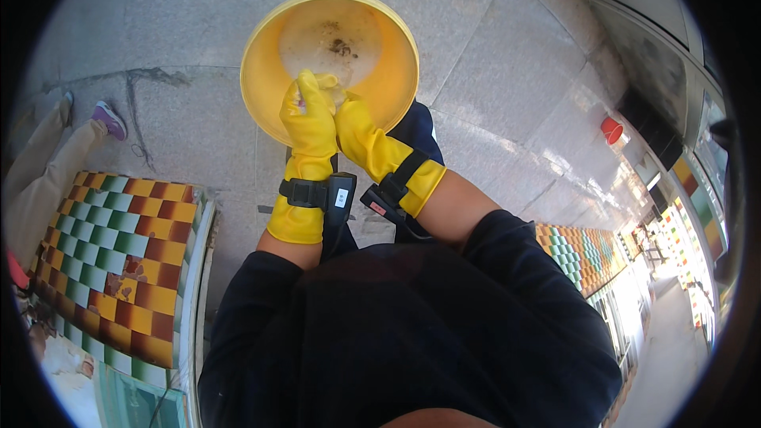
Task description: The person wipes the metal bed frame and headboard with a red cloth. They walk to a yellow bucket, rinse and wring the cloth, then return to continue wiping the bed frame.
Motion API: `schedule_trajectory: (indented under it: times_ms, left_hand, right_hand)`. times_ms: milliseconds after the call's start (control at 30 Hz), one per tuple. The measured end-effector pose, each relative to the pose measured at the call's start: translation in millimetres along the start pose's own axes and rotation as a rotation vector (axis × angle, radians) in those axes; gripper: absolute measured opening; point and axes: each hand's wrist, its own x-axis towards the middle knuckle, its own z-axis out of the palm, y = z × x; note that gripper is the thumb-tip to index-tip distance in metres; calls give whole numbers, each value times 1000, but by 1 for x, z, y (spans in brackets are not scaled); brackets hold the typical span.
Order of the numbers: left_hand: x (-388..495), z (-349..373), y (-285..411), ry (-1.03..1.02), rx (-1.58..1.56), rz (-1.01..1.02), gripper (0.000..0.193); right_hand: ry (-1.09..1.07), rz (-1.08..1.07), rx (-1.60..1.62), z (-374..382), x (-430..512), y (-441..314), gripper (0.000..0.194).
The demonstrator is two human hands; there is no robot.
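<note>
My left hand, in a yellow rubber glove, is curled around a small crumpled pale material that looks partly see-through. Against it, my right hand in a matching glove grips the same material from the right side. Most of it is hidden by the gloves, so I cannot tell what it is. Both hands are over the near part of a yellow plastic bucket, whose mouth faces me. Dark dirt lies on its pale bottom. Black strapped devices sit on both glove cuffs.
Grey stone paving surrounds the bucket. A checkered tiled surface stands close on my left, with another person's legs beyond it. Far right are a small red bucket and a building front with glass.
</note>
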Motion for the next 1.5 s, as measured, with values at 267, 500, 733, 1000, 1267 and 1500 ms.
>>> schedule_trajectory:
  times_ms: [267,500,733,1000,1267,1500]
  left_hand:
    - [8,-13,-20,165,-574,-379,43]
    - [22,-33,-37,-178,-842,-384,44]
    - [6,-44,1,-346,-251,-394,52]
    - [-20,-56,39,-343,42,-141,47]
    - [-52,-90,65,-408,44,-8,41]
    - [-42,-100,68,-477,487,223,35]
  right_hand:
    - [129,-306,-625,9,-15,-12,39]
    - [3,-65,-915,1,-16,-51,57]
    - [-275,92,-528,7,-44,-88,70]
    - [-373,87,-454,14,-83,-93,41]
    - [-113,-29,26,15,-75,-94,75]
    - [-563,-1,2,34,-100,-117,72]
